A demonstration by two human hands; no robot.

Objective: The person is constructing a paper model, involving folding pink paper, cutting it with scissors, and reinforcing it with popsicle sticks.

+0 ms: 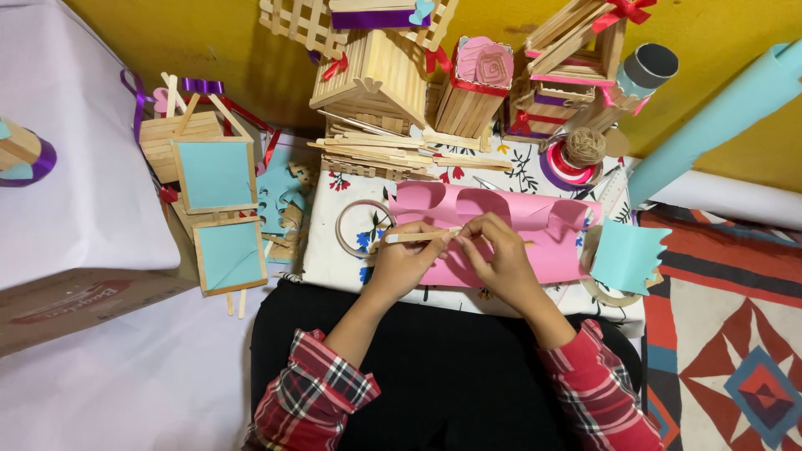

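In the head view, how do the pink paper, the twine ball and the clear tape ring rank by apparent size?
1. pink paper, clearly the largest.
2. clear tape ring.
3. twine ball, smallest; it lies farther from the camera, so this ranking is less sure.

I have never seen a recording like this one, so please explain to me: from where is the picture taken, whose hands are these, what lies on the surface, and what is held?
There is no machine here. A person wears one camera on the head, and it looks down at that person's own two bare hands.

The left hand and the right hand meet over a pink paper sheet. Together they pinch a flat wooden stick.

The paper lies on a flowered cloth. Nearby are a clear tape ring, a ball of twine, two blue panels in stick frames, and a small house of sticks.
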